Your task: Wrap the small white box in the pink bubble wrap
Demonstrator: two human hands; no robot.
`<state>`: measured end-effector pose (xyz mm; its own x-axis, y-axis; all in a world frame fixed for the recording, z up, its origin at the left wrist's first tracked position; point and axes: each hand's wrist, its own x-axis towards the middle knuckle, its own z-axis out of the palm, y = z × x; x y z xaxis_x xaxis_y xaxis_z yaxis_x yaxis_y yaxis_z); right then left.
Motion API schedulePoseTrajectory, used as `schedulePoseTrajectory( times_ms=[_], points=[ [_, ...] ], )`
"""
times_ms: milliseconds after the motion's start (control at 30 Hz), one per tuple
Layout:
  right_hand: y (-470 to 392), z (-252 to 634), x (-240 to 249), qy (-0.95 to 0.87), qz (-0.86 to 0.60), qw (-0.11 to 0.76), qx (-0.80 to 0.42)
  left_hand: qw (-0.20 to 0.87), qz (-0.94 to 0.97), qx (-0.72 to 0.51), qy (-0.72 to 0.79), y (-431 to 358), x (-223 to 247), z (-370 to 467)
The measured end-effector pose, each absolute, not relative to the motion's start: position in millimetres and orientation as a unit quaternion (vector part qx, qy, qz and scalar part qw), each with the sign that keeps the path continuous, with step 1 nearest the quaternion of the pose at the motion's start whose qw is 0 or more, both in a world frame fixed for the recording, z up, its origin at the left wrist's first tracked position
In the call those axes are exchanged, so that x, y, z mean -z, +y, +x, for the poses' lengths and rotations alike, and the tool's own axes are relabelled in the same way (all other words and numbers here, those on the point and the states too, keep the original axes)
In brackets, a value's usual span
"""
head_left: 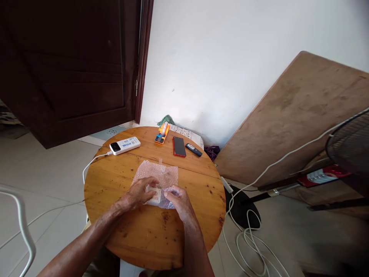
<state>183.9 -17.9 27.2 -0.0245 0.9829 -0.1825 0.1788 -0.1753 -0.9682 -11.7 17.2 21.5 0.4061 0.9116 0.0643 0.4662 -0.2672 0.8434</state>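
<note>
A sheet of bubble wrap [160, 174] lies in the middle of a round wooden table [138, 227]. A small pale flat packet [156, 195] sits at its near edge, partly folded into the wrap. My left hand [140, 191] presses on the packet and the wrap from the left, fingers curled over them. My right hand [179, 199] pinches the wrap's near right edge against the packet. Most of the packet is hidden by my fingers.
At the table's far side lie a white power bank [125, 146] with a cable, an orange tape dispenser [162, 133], a red-cased phone [179, 146] and a small dark device [193, 149]. A wooden board [302, 111], a fan [350, 148] and white cables [250, 238] stand at right.
</note>
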Motion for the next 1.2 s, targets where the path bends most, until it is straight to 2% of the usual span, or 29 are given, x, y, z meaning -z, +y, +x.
schedulePoseTrajectory(
  times_ms=[100,300,467,567,700,933,1033,1200],
  points=[
    [-18.6,192.3,-25.8,-0.527,-0.577,0.37,-0.503,0.394,0.75,-0.284,0.448,17.8,-20.6,-14.1],
    [-17.6,199.7,-21.2,-0.595,-0.634,0.322,-0.374,0.395,0.76,-0.257,0.447,21.4,-21.4,-15.7],
    [-29.9,184.6,-41.7,-0.64,-0.641,0.404,-0.127,0.373,0.777,-0.239,0.447,22.8,-23.4,-15.1],
    [-42.1,168.1,-60.1,-0.743,-0.563,0.359,-0.037,0.361,0.786,-0.237,0.442,24.4,-23.2,-14.4],
    [-51.5,152.1,-61.7,-0.815,-0.522,0.246,-0.058,0.345,0.797,-0.237,0.436,28.2,-19.7,-13.6],
    [-54.9,151.2,-49.2,-0.808,-0.544,0.219,-0.062,0.349,0.765,-0.25,0.48,22.5,-26.4,-40.7],
    [-53.2,149.9,-56.8,-0.826,-0.534,0.176,-0.038,0.332,0.746,-0.232,0.529,19.7,-31.4,-48.8],
    [-50.1,145.5,-67.1,-0.845,-0.528,0.086,0.01,0.246,0.743,-0.175,0.598,18.5,-29.6,-41.5]
  ],
)
